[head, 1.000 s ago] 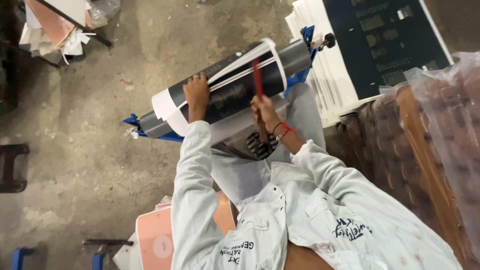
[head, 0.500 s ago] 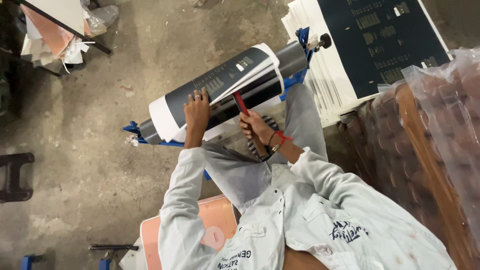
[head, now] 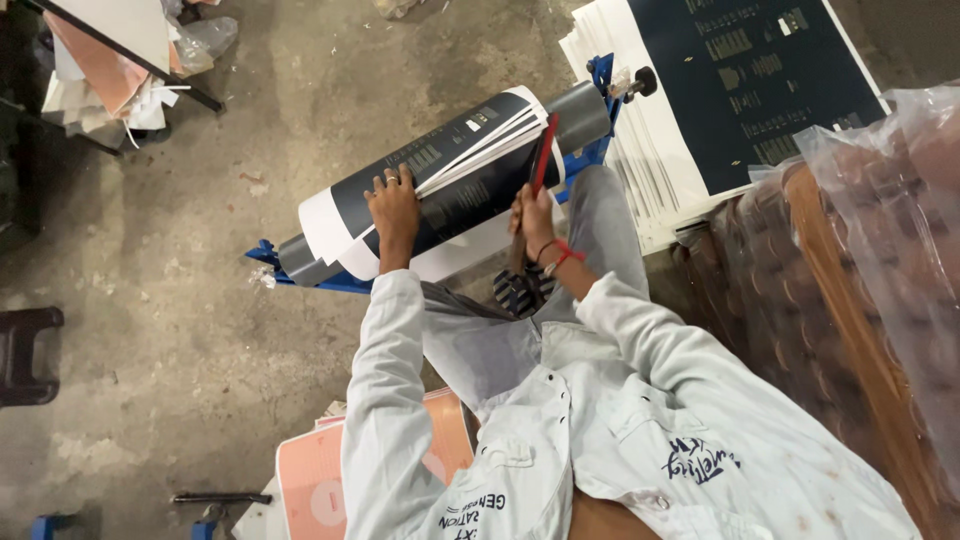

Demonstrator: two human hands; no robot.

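Head cam looking straight down: the left hand (head: 393, 207) is spread flat on the dark printed sheets (head: 455, 185) curled over a grey roller (head: 578, 112) in a blue stand (head: 600, 75) on the concrete floor (head: 180, 330). The right hand (head: 533, 215) is closed tight round a red-handled tool (head: 545, 150) pressed against those sheets near the roller's far end. A stack of matching dark printed sheets (head: 760, 80) sits just beyond the roller.

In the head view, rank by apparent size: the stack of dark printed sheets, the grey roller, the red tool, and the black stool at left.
1. stack of dark printed sheets
2. grey roller
3 and 4. Black stool, cut off at the frame edge, and red tool in the right hand: too close to rank.
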